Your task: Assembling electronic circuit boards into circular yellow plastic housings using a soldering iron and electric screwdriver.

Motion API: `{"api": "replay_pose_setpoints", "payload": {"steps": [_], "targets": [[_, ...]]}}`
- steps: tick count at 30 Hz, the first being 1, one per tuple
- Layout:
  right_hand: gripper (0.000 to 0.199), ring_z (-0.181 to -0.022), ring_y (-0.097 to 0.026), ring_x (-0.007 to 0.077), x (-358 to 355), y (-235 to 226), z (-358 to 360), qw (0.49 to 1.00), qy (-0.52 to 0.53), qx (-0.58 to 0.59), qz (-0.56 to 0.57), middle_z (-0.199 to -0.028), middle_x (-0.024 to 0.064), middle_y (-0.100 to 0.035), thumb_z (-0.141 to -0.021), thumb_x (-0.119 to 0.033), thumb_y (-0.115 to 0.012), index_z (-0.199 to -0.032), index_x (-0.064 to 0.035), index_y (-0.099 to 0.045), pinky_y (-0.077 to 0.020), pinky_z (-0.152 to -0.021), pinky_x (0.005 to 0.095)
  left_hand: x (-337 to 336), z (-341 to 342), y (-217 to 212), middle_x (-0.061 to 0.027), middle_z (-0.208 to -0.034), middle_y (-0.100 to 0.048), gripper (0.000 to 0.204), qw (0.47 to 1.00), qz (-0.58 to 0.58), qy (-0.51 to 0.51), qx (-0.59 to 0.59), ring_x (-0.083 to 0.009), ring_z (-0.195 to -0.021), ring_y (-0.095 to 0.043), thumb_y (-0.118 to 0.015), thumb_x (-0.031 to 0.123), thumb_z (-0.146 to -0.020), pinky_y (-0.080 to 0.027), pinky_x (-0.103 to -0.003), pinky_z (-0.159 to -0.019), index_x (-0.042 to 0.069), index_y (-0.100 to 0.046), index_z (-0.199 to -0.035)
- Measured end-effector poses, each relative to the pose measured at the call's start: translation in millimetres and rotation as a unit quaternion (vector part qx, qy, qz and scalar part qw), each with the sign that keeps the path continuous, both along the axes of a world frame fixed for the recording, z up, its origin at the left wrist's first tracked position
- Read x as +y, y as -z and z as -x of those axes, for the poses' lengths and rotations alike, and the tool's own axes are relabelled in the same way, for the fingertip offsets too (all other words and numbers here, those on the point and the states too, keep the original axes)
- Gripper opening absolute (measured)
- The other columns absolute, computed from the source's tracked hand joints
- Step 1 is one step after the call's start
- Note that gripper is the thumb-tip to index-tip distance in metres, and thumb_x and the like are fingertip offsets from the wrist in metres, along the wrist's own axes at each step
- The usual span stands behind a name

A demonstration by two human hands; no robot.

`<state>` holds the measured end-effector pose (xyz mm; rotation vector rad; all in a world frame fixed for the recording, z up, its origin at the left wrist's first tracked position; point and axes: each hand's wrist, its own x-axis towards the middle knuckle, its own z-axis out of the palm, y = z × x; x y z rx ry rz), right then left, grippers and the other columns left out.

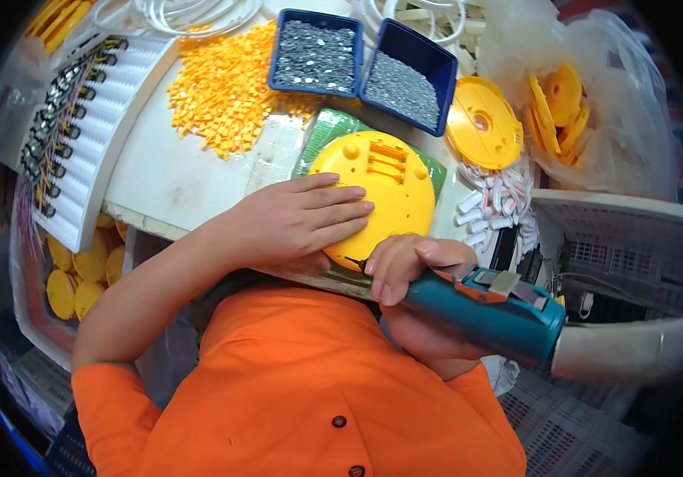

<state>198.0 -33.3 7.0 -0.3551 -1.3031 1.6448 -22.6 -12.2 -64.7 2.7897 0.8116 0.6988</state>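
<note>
A round yellow plastic casing (401, 199) lies on a green mat (330, 126) in front of me, with an open slotted compartment and small round bumps on its upper face. My left hand (301, 219) rests flat on the casing's left side, fingers stretched out. In my right hand (413, 266) is a teal electric screwdriver (492, 314), gripped around its body. Its dark tip points at the casing's near edge; whether it touches a screw there is hidden.
Beyond the casing stand two blue bins (315, 82) of small metal parts, beside a pile of orange pieces (226, 83). A white foam tray (91, 147) with wired parts is at left. More yellow casings (484, 123) and white parts (480, 207) lie at right.
</note>
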Motion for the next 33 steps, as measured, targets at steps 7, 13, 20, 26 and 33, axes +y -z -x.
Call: {"api": "replay_pose_setpoints", "payload": {"steps": [7,13,20,26,33], "targets": [[0.066,-0.073,-0.06,0.027,-1,13,17,0.995,-0.009,-0.089,-0.047,-0.08,0.0121,-0.063,-0.09,-0.062,-0.058,-0.121,-0.0027,-0.06,-0.0458,-0.078,0.0426,2,0,16,-0.0078,-0.142,-0.058,0.044,0.998,-0.05,-0.01,-0.043,-0.0214,-0.135,-0.052,-0.055,0.022,-0.092,-0.038,-0.042,-0.116,0.005,-0.06,-0.132],[0.065,-0.07,-0.06,0.0255,2,19,16,0.991,-0.025,-0.098,-0.089,-0.078,0.0111,-0.063,-0.092,-0.062,-0.056,-0.121,-0.0041,-0.059,-0.0468,-0.075,0.0413,2,0,18,-0.0093,-0.14,-0.059,0.047,0.997,-0.042,-0.004,-0.058,-0.0219,-0.134,-0.052,-0.056,0.026,-0.092,-0.037,-0.043,-0.116,0.005,-0.059,-0.133],[0.087,-0.068,-0.059,0.022,30,-10,10,0.998,-0.015,-0.013,-0.058,-0.074,0.0087,-0.063,-0.087,-0.079,-0.048,-0.135,-0.0075,-0.056,-0.0458,-0.072,0.0392,-7,17,11,-0.0081,-0.135,-0.063,0.044,0.995,0.015,-0.039,-0.091,-0.0235,-0.129,-0.058,-0.067,0.036,-0.089,-0.045,-0.042,-0.109,0.007,-0.065,-0.123],[0.093,-0.072,-0.058,0.0227,48,-2,22,1.0,0.011,-0.005,-0.029,-0.077,0.0087,-0.062,-0.087,-0.08,-0.041,-0.139,-0.0037,-0.052,-0.0447,-0.075,0.0397,-12,18,16,-0.0063,-0.126,-0.069,0.034,0.984,-0.006,-0.08,-0.16,-0.0223,-0.121,-0.064,-0.07,0.029,-0.087,-0.051,-0.036,-0.096,0.008,-0.069,-0.114],[0.085,-0.075,-0.058,0.024,45,17,31,0.999,-0.012,-0.034,-0.01,-0.081,0.0119,-0.063,-0.091,-0.073,-0.041,-0.135,-0.0012,-0.053,-0.0442,-0.079,0.0398,-11,21,19,-0.0029,-0.125,-0.069,0.035,0.985,-0.031,-0.091,-0.145,-0.0179,-0.121,-0.063,-0.071,0.032,-0.086,-0.051,-0.033,-0.086,0.01,-0.069,-0.113]]}}
